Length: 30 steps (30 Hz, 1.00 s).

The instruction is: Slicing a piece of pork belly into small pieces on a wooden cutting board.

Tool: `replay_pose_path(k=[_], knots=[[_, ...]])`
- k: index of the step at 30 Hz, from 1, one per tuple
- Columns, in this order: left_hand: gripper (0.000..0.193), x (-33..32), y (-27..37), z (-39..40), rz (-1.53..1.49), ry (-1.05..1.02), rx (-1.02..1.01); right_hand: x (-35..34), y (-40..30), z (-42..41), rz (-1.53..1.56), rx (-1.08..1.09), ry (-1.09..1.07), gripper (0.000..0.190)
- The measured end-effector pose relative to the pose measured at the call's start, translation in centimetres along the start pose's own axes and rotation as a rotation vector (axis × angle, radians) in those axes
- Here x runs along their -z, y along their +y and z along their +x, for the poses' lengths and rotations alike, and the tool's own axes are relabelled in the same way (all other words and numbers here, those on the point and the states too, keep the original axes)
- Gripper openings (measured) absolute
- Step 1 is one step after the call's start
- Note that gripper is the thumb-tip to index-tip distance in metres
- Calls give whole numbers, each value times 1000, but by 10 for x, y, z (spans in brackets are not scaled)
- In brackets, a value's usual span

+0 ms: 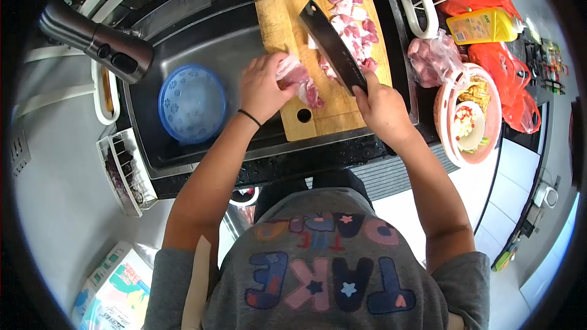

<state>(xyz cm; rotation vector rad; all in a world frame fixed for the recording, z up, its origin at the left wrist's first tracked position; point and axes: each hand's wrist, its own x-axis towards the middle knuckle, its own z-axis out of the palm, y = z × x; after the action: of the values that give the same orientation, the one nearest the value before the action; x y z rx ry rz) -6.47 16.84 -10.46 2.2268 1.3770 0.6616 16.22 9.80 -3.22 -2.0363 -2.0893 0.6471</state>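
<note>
My left hand (264,86) grips a strip of raw pork (299,81) on the left part of a wooden cutting board (286,13). In my right hand (384,109) is the handle of a dark cleaver (332,46), its blade slanting up and to the left over the board. Beyond the blade, along the board's right side, lies a pile of cut raw pork pieces (355,30). The blade hides part of that pile. The board bridges a black sink (229,50) and has a round hole near its front left corner.
A blue plastic basin (191,103) holding cloudy water sits in the sink, under a metal faucet (98,41). To the right are a pink basket (442,119) with food and a small bowl, a plastic bag of meat (429,62), red bags (500,73) and a yellow bottle (484,26).
</note>
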Motion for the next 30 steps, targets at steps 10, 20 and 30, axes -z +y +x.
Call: replay_pose_path(k=[10, 20, 30], knots=[[33, -25, 5, 7, -127, 30, 61, 6, 3, -29, 51, -50, 136, 21], [29, -12, -1, -1, -103, 185, -133, -18, -14, -17, -24, 84, 33, 17], [28, -24, -6, 2, -169, 132, -182, -41, -23, 0, -123, 64, -60, 23]])
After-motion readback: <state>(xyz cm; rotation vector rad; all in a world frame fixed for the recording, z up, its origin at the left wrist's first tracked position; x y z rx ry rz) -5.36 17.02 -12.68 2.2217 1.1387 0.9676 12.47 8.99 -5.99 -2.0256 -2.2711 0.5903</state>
